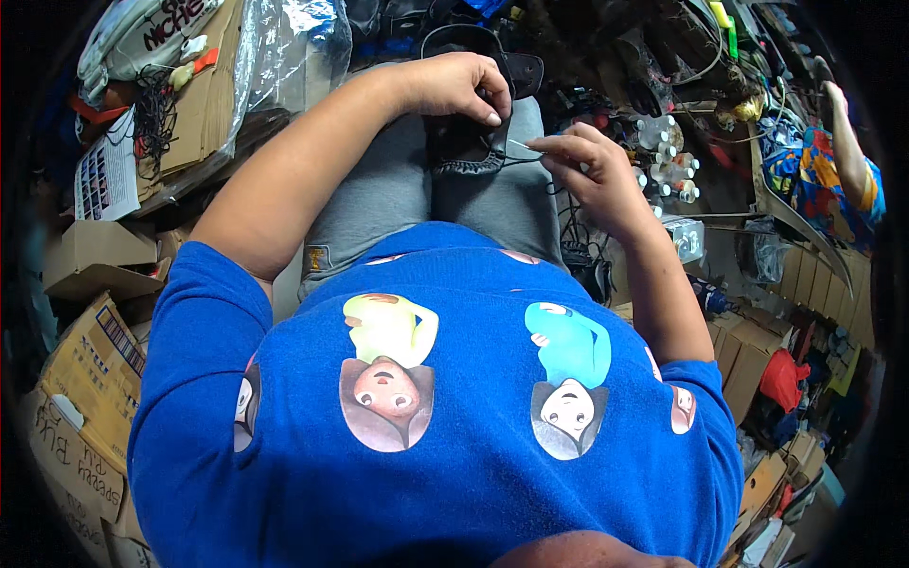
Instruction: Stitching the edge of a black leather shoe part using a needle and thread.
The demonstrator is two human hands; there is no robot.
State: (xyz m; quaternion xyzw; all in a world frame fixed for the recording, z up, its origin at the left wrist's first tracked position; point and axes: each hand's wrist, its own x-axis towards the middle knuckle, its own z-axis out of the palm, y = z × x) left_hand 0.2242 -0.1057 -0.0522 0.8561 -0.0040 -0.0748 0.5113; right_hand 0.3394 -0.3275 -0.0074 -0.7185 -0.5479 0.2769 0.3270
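On my lap, over grey trousers, rests a black leather shoe with a puckered seam around its near end. My left hand bends over the shoe from above, its fingers curled onto the leather; part of the shoe is hidden beneath it. Just to the right, my right hand pinches a thin, pale needle that points toward the shoe. A dark thread runs from the seam toward the right fingers.
Left of me are flattened cardboard, clear plastic and an open carton. Several small bottles stand on the right. Another person's arm shows at the far right, near a bright patterned cloth.
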